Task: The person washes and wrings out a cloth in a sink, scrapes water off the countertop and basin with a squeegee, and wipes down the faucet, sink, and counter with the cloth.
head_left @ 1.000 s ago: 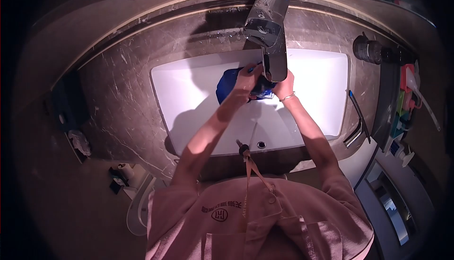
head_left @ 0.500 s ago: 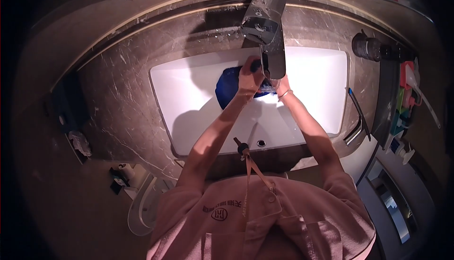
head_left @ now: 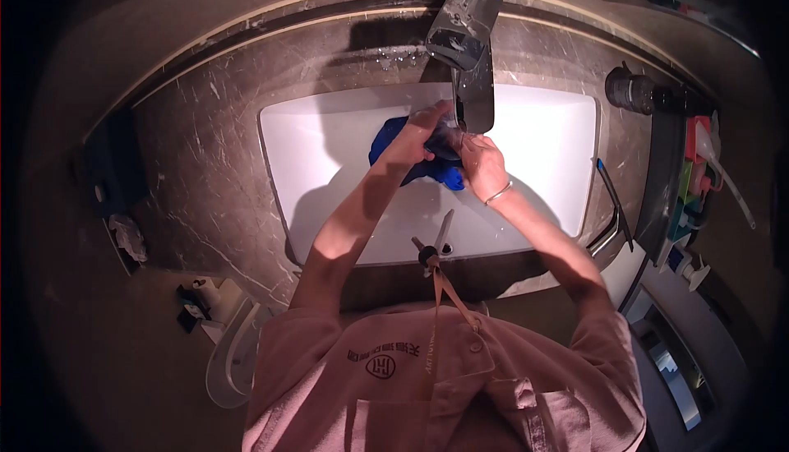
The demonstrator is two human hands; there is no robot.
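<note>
Under the tap (head_left: 474,94), my left hand (head_left: 421,130) grips a dark, glossy, rounded object (head_left: 445,143), whose kind I cannot make out. My right hand (head_left: 483,164), a thin bracelet at its wrist, is curled against the same object's right side, its fingertips partly hidden. A crumpled blue cloth (head_left: 386,138) lies in the white sink (head_left: 542,172) behind and below both hands. One blue fold (head_left: 450,177) hangs out just under the dark object.
The dark tap body (head_left: 464,23) rises behind the sink on a marble counter (head_left: 214,148). A dark jar (head_left: 629,90) and a black-handled tool (head_left: 615,201) are at the right, near several bottles and brushes (head_left: 699,164). A lanyard (head_left: 440,279) dangles over the front edge.
My right hand has come out from behind the tap, toward me and slightly left, its back now showing. The dark object shows more between the hands, and a blue fold has come forward.
</note>
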